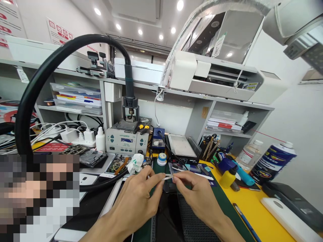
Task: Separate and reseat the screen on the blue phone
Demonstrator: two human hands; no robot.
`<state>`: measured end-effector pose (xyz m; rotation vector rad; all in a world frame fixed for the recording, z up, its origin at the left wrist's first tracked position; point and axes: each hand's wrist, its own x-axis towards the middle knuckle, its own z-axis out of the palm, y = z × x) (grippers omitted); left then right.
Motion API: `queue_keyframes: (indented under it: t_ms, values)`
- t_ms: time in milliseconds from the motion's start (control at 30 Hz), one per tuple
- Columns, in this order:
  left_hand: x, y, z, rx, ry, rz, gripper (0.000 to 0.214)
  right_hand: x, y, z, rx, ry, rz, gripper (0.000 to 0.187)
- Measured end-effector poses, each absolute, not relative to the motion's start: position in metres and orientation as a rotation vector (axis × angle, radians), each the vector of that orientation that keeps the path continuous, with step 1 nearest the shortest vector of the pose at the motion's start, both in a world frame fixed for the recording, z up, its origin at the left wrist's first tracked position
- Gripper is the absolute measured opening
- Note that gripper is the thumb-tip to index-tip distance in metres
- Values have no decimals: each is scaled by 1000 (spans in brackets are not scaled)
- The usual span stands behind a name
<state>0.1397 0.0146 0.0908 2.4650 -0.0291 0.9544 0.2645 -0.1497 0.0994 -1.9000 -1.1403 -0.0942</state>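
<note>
A thin, short whitish strip is stretched between my two hands, near the middle of the view. My left hand pinches its left end between thumb and fingers. At the other end, my right hand grips it in a similar pinch. What exactly the strip is made of is too small to tell. Beneath the hands lies a dark, glossy black device, beside a black perforated surface, over a green mat. A white stick-like tool lies just behind my right hand.
A crumpled tissue and a blue-and-white jar stand ahead. Behind them are a rework station and a heating plate. A black hose arches on the left. To the right are a yellow bottle and a spray can.
</note>
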Motion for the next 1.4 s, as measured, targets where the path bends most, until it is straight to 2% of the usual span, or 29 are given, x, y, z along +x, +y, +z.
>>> queue_keyframes:
  t_ms: [467, 967, 1400]
  values:
    - [139, 13, 90, 2783, -120, 1036, 25, 273, -155, 85, -1978, -1520, -424, 15]
    - [140, 13, 90, 2618, -21, 966, 25, 265, -153, 89, -2026, -1388, -448, 11]
    - [141, 17, 91, 2749, -58, 950, 26, 267, -155, 94, -2006, -1495, -356, 19]
